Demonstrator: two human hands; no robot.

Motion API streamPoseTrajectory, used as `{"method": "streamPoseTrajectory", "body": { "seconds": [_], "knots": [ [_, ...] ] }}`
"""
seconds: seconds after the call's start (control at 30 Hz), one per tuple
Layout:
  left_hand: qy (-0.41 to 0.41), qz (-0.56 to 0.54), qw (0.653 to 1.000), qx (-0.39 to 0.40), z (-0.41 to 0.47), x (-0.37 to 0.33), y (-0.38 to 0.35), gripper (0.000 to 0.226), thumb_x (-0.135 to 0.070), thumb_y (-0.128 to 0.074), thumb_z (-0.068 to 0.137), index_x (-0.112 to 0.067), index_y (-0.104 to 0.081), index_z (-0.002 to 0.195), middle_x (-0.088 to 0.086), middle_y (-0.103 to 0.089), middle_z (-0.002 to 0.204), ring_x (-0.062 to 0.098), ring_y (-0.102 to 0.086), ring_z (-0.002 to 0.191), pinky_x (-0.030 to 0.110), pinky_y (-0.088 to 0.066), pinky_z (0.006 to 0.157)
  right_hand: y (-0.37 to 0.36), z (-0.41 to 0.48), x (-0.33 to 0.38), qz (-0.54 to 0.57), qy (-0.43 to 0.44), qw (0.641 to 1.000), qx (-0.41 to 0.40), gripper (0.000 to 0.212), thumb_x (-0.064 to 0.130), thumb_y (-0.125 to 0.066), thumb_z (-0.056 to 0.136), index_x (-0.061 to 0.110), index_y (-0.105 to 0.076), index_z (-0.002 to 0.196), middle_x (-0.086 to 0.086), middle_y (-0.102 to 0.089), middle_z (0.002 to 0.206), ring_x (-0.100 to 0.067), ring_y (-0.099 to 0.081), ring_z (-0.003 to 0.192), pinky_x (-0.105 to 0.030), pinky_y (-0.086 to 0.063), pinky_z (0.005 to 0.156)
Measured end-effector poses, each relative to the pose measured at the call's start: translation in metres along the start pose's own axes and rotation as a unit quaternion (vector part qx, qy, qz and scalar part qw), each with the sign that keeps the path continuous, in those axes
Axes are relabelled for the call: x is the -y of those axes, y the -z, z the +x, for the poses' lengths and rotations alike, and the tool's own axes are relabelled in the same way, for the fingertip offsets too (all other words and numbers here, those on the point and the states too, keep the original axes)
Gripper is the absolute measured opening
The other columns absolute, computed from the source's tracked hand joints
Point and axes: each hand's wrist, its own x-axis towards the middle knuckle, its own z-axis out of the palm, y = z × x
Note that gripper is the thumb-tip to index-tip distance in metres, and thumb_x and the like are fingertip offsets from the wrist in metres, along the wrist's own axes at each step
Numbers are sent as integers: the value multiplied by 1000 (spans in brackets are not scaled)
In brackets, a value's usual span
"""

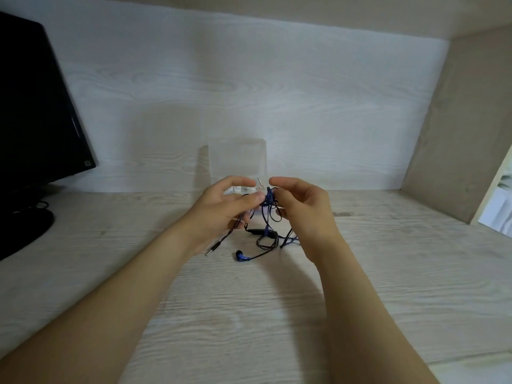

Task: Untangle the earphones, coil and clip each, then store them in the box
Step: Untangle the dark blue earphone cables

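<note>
Left hand (221, 207) and right hand (303, 210) pinch earphones (268, 198) hanging downward.

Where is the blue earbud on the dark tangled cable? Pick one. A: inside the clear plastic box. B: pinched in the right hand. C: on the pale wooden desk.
C: the blue earbud lies on the pale wooden desk; left hand and right hand pinch the dark tangled cable.
</note>
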Motion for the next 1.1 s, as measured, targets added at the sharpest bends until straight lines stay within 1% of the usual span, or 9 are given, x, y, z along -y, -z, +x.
{"method": "streamPoseTrajectory", "body": {
  "seconds": [0.13, 0.27, 0.3, 0.4, 0.53, 0.7, 0.8, 0.93, 1.1],
  "knots": [
    [-35, 85, 996, -10, 3, 4, 3, 17, -25, -81, 92, -21, -81, 108, -1, -68, 84, 12, -47, 66, 34, -38, 67, 0, -2, 2, 7, -11, 1000, 4, 22, 6, -62, 98, 17, -80, 104, 1, -77, 82, -10, -66, 75, -24, -54, 72],
    [-10, 71, 997, -37, 9, 8, 6, 15, -22, -67, 103, -17, -80, 110, -11, -57, 68, 9, -43, 65, 32, -38, 68, 2, -1, 3, 18, -32, 999, 22, 21, 10, -62, 100, 18, -80, 108, -1, -76, 86, -12, -71, 82, -24, -52, 76],
    [-5, 67, 997, -41, 10, 8, 6, 16, -20, -65, 104, -16, -78, 112, -8, -56, 68, 10, -43, 65, 32, -38, 68, 2, -1, 3, 22, -40, 999, 30, 21, 12, -62, 101, 17, -80, 109, -1, -76, 86, -12, -71, 84, -25, -52, 77],
    [0, 30, 999, -29, 11, 8, 5, 18, -17, -60, 106, -13, -78, 109, 11, -53, 86, 12, -45, 63, 32, -39, 65, 2, -1, 5, 12, -57, 998, 37, 21, 18, -61, 102, 18, -81, 108, 0, -75, 86, -12, -74, 87, -31, -53, 85],
    [-1, 25, 1000, 3, 11, 6, 4, 27, -21, -59, 106, -24, -83, 93, 9, -60, 93, 11, -48, 65, 31, -41, 67, -1, -5, 6, -17, -69, 996, 50, 18, 26, -67, 100, 15, -81, 105, -2, -76, 82, -11, -72, 81, -30, -49, 81],
    [-7, 46, 999, 2, 12, 9, 6, 25, -29, -60, 106, -19, -82, 101, 7, -61, 98, 11, -48, 69, 33, -42, 72, -1, -7, 8, -29, -58, 997, 49, 22, 28, -73, 97, 8, -81, 95, -6, -79, 83, -13, -74, 79, -30, -52, 80],
    [-10, 61, 998, -2, 13, 11, 8, 28, -33, -60, 107, -13, -79, 110, 8, -60, 100, 11, -48, 70, 31, -43, 71, 1, -7, 8, -46, -39, 997, 42, 9, 19, -75, 95, 12, -81, 97, -8, -79, 84, -14, -75, 77, -26, -51, 76],
    [-8, 74, 997, 10, 11, 10, 7, 35, -36, -58, 108, -8, -78, 112, 7, -60, 93, 10, -48, 70, 31, -43, 72, 1, -6, 6, -61, -17, 996, 62, 10, 10, -70, 98, 11, -79, 103, -7, -81, 90, -14, -75, 77, -19, -53, 68],
    [-14, 98, 995, -5, 7, 6, 5, 41, -42, -57, 108, -8, -80, 106, 8, -57, 89, 18, -46, 77, 33, -45, 74, -1, -8, 7, -103, 13, 993, 59, 9, 14, -73, 96, 13, -82, 94, -7, -79, 80, -11, -71, 70, -13, -49, 62]
  ]
}}
